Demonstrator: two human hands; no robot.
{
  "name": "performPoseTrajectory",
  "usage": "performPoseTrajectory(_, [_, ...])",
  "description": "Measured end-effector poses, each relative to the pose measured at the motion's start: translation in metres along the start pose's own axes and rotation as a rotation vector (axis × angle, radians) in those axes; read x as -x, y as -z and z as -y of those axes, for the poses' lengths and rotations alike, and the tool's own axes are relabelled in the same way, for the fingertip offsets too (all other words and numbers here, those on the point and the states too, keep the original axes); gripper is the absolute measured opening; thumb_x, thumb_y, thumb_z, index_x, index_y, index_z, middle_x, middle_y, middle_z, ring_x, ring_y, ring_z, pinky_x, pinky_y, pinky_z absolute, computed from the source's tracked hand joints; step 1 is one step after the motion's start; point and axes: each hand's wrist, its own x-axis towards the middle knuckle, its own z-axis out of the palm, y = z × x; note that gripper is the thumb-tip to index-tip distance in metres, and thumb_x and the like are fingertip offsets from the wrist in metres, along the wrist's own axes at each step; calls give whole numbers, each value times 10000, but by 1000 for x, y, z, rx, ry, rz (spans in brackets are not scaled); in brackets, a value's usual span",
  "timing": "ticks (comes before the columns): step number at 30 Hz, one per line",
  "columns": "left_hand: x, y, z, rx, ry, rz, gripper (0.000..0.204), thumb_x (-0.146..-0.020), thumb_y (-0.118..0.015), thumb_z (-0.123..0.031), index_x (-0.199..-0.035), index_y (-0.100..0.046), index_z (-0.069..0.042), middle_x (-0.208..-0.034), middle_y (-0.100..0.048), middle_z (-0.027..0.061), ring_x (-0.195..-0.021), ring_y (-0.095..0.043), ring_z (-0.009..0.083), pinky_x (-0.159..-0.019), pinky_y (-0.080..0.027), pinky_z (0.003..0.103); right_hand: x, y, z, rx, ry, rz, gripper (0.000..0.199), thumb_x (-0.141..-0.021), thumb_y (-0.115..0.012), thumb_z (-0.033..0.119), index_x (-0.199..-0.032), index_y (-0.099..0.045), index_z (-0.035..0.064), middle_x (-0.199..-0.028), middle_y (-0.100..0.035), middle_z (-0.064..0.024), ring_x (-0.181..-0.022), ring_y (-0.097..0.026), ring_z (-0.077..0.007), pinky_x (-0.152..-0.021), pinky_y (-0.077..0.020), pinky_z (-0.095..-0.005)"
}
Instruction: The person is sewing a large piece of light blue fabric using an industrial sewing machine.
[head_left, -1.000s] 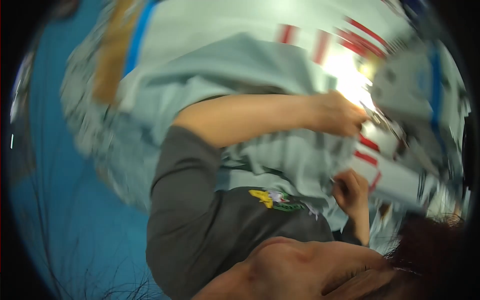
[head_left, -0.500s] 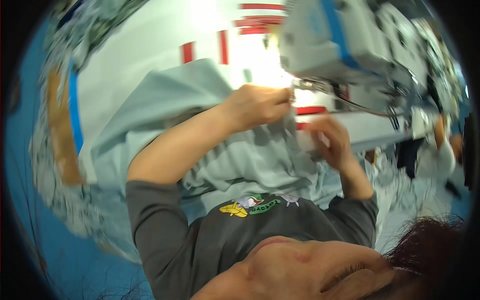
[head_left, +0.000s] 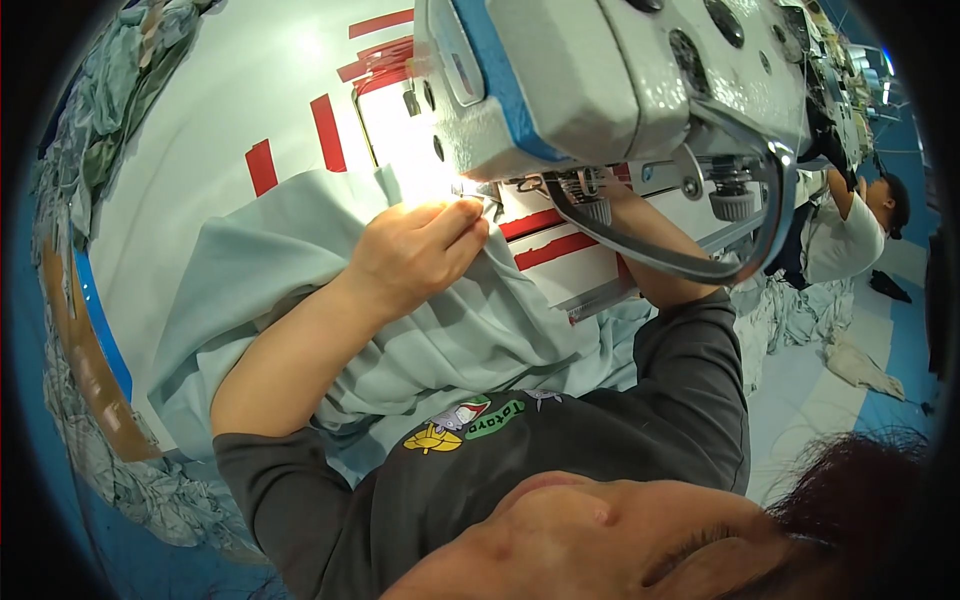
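My left hand (head_left: 425, 245) is closed, thumb and fingers pinching the edge of a pale grey-green fabric (head_left: 270, 245) close to the brightly lit needle area of a sewing machine (head_left: 590, 85). The fabric spreads in loose folds over the white table and down across my lap. My right hand (head_left: 630, 210) reaches in behind the machine's curved metal lever (head_left: 670, 262) and knobs. Its fingers are hidden there, so what they touch does not show.
Red tape strips (head_left: 327, 132) mark the white tabletop (head_left: 215, 130). Heaps of cloth (head_left: 115, 110) line the table's left edge, and more cloth lies on the floor at right. Another person in a white top (head_left: 845, 235) is at far right.
My right hand has gone from the fabric's right side up behind the machine's lever. The left hand still pinches the fabric by the needle. The whole view has shifted, bringing the machine closer.
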Motion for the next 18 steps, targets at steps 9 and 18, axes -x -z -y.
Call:
performPoseTrajectory(9, [5,2,-2,-28,18,39,74,-740,-622,-81,-779,-562,-97,-920,-558,-12,-736,-573,84,-513,-432,232,-39,-18,26,37,44,-26,301,-759,-663,100,-1052,-612,53,-970,-636,-119,-880,-591,-292,-777,-467,-393])
performPoseTrajectory(18, [6,-5,1,-42,11,10,72,-749,-621,-91,-788,-564,-108,-928,-567,-15,-755,-585,80,-510,-438,230,-14,9,16,-15,18,5,348,-746,-692,135,-1075,-607,60,-1005,-629,-114,-925,-591,-266,-800,-468,-379])
